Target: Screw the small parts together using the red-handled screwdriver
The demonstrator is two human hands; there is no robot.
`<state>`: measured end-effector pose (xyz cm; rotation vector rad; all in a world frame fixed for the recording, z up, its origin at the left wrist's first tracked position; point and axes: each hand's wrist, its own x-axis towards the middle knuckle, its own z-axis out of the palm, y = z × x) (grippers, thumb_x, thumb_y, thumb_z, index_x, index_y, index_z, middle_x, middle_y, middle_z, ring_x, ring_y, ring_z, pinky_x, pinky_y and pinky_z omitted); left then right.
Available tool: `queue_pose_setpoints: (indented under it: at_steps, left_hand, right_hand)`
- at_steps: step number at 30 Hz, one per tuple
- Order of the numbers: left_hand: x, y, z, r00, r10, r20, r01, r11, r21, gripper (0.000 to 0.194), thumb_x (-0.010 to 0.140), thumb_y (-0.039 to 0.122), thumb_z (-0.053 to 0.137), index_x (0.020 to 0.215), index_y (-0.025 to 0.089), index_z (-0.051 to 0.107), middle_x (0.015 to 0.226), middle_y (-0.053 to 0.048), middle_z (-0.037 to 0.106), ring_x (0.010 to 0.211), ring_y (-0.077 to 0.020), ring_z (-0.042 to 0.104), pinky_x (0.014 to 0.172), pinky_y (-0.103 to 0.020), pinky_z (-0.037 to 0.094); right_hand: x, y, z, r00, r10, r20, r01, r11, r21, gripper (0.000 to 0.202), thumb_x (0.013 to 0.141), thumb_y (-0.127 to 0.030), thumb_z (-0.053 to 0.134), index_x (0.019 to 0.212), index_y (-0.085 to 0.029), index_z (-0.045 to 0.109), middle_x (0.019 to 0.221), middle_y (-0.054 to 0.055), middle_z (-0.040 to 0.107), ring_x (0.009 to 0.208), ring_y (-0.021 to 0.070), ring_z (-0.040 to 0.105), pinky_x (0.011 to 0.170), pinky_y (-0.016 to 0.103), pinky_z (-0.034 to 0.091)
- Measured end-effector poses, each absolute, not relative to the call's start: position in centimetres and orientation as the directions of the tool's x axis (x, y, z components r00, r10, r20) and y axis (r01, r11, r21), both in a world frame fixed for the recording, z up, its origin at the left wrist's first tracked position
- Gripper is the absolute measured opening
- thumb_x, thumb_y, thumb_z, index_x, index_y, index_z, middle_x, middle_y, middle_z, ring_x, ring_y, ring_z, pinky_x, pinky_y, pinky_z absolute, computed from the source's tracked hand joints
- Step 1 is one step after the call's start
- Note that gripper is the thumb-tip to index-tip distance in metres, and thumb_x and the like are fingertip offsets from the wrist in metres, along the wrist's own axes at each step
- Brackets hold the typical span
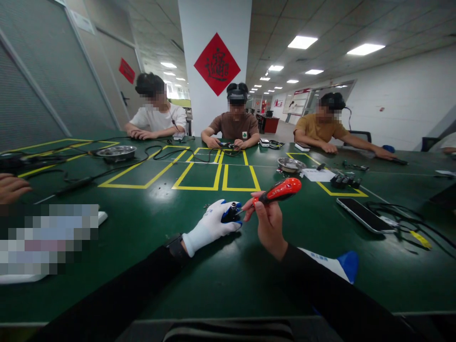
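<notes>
My left hand (212, 224), in a white glove with blue fingertips, is closed around a small black part (232, 213) with a metal collar on top. What kind of part it is I cannot make out. Bare and to its right, my right hand (268, 223) grips a red and black screwdriver (281, 191) by its handle. The screwdriver slants, with its shaft pointing down left toward the black part. Whether the tip touches the part is too small to tell. A second white and blue glove (338, 266) lies by my right forearm.
A phone (365, 214) and coiled cables lie at right. Black blocks (345, 181) and metal bowls (290, 164) stand farther off. Cables (149, 156) cross the left side. At far left are a pixelated white object (101, 217) and another person's hand (12, 190). Several people sit opposite.
</notes>
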<state>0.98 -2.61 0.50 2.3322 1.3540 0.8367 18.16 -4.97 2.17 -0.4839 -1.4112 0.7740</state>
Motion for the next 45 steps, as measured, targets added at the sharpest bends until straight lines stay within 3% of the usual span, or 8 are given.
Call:
queue_pose_setpoints:
  at_steps: [5, 11, 19, 26, 30, 35, 40, 45]
  left_hand:
    - [0.7, -2.1, -0.2, 0.334, 0.863, 0.379, 0.675, -0.499, 0.543, 0.055, 0.073, 0.038, 0.070, 0.125, 0.021, 0.060, 0.122, -0.008, 0.064, 0.127, -0.0326, 0.047, 0.110, -0.051, 0.032]
    - [0.5, -2.4, 0.7, 0.461, 0.781, 0.420, 0.508, -0.621, 0.597, 0.055, 0.076, 0.026, 0.067, 0.129, 0.019, 0.056, 0.126, -0.008, 0.063, 0.118, -0.0251, 0.057, 0.106, -0.038, 0.040]
    - [0.6, -2.4, 0.7, 0.435, 0.793, 0.428, 0.508, -0.608, 0.610, 0.045, 0.075, 0.028, 0.070, 0.118, 0.019, 0.064, 0.118, -0.007, 0.067, 0.110, -0.0248, 0.061, 0.101, -0.037, 0.044]
    - [0.6, -2.6, 1.0, 0.408, 0.825, 0.391, 0.505, -0.561, 0.656, 0.046, 0.073, 0.030, 0.071, 0.118, 0.019, 0.064, 0.114, -0.006, 0.068, 0.107, -0.0253, 0.062, 0.098, -0.037, 0.045]
    - [0.8, -3.0, 1.4, 0.406, 0.858, 0.314, 0.471, -0.491, 0.733, 0.041, 0.078, 0.034, 0.066, 0.115, 0.017, 0.064, 0.104, -0.004, 0.069, 0.093, -0.0225, 0.064, 0.088, -0.035, 0.050]
    - [0.7, -3.0, 1.4, 0.394, 0.847, 0.357, 0.509, -0.524, 0.683, 0.026, 0.079, 0.034, 0.064, 0.097, 0.017, 0.067, 0.089, -0.002, 0.067, 0.083, -0.0193, 0.062, 0.078, -0.029, 0.049]
    - [0.6, -2.8, 1.2, 0.397, 0.837, 0.376, 0.519, -0.543, 0.661, 0.022, 0.074, 0.031, 0.068, 0.092, 0.018, 0.066, 0.088, -0.001, 0.066, 0.085, -0.0191, 0.060, 0.078, -0.028, 0.048]
    - [0.7, -3.0, 1.3, 0.407, 0.852, 0.329, 0.488, -0.507, 0.710, 0.021, 0.079, 0.034, 0.063, 0.090, 0.016, 0.064, 0.082, 0.001, 0.063, 0.069, -0.0144, 0.058, 0.066, -0.025, 0.046]
  right_hand:
    - [18.2, -5.0, 2.2, -0.041, 0.736, 0.675, -0.186, 0.658, -0.729, 0.016, 0.097, -0.031, 0.048, 0.107, -0.020, 0.052, 0.081, -0.001, 0.065, 0.055, 0.0097, 0.061, 0.056, 0.025, 0.049]
    - [18.3, -4.8, 1.9, -0.094, 0.724, 0.683, -0.132, 0.671, -0.729, 0.018, 0.097, -0.033, 0.047, 0.109, -0.021, 0.050, 0.080, -0.001, 0.064, 0.053, 0.0098, 0.060, 0.056, 0.025, 0.049]
    - [18.7, -4.7, 1.7, -0.183, 0.701, 0.689, -0.010, 0.699, -0.715, 0.019, 0.096, -0.034, 0.048, 0.109, -0.021, 0.052, 0.080, 0.000, 0.065, 0.057, 0.0118, 0.061, 0.062, 0.028, 0.050]
    - [18.5, -4.6, 1.7, -0.148, 0.714, 0.684, -0.051, 0.685, -0.727, 0.018, 0.096, -0.033, 0.048, 0.110, -0.021, 0.051, 0.082, 0.000, 0.065, 0.056, 0.0113, 0.060, 0.058, 0.027, 0.049]
    - [18.5, -4.6, 1.7, -0.126, 0.720, 0.682, -0.084, 0.677, -0.731, 0.017, 0.096, -0.032, 0.048, 0.110, -0.022, 0.051, 0.081, -0.001, 0.064, 0.055, 0.0106, 0.060, 0.058, 0.027, 0.049]
    - [18.5, -4.8, 1.8, -0.123, 0.721, 0.682, -0.072, 0.679, -0.731, 0.017, 0.097, -0.033, 0.047, 0.108, -0.021, 0.051, 0.081, -0.001, 0.064, 0.055, 0.0109, 0.060, 0.058, 0.028, 0.049]
    - [18.5, -4.9, 1.9, -0.130, 0.718, 0.684, -0.068, 0.681, -0.729, 0.018, 0.096, -0.033, 0.048, 0.109, -0.021, 0.051, 0.081, 0.000, 0.064, 0.056, 0.0110, 0.060, 0.059, 0.028, 0.049]
    - [18.5, -4.8, 1.9, -0.143, 0.717, 0.682, -0.069, 0.680, -0.730, 0.019, 0.096, -0.034, 0.048, 0.109, -0.020, 0.051, 0.082, 0.000, 0.065, 0.055, 0.0109, 0.060, 0.058, 0.027, 0.049]
